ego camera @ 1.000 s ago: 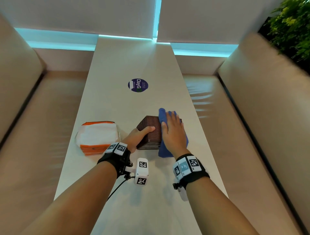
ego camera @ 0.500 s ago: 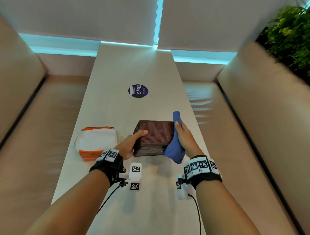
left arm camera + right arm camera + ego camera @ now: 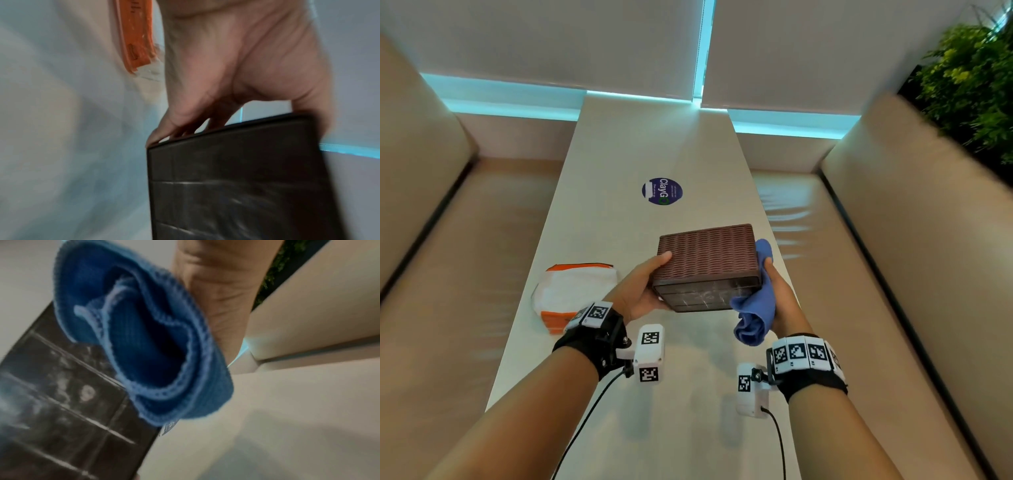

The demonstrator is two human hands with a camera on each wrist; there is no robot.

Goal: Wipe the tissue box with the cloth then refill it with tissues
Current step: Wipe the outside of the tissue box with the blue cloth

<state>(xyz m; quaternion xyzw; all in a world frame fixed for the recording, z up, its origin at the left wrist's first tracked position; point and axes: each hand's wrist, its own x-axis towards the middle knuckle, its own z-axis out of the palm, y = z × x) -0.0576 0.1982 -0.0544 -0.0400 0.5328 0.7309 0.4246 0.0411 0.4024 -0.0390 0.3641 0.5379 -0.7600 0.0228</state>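
Tissue box (image 3: 707, 260) was held above the table (image 3: 619, 144), tilted, dark underside facing the camera. Left hand (image 3: 640, 291) gripped its left end, thumb on the woven side. Right hand (image 3: 779, 294) pressed the blue cloth (image 3: 755, 313) against its right end, fingers hidden. Orange-and-white tissue pack (image 3: 571, 291) lay to the left. Round sticker (image 3: 662, 191) read "ClayG"; its small print was unreadable.

1. Head view: from above, facing forward and down the table (image 3: 619, 144).
2. Left wrist view: close along the palm, onto the tissue box (image 3: 236, 178).
3. Right wrist view: close, onto the cloth (image 3: 144, 337); box underside shared.
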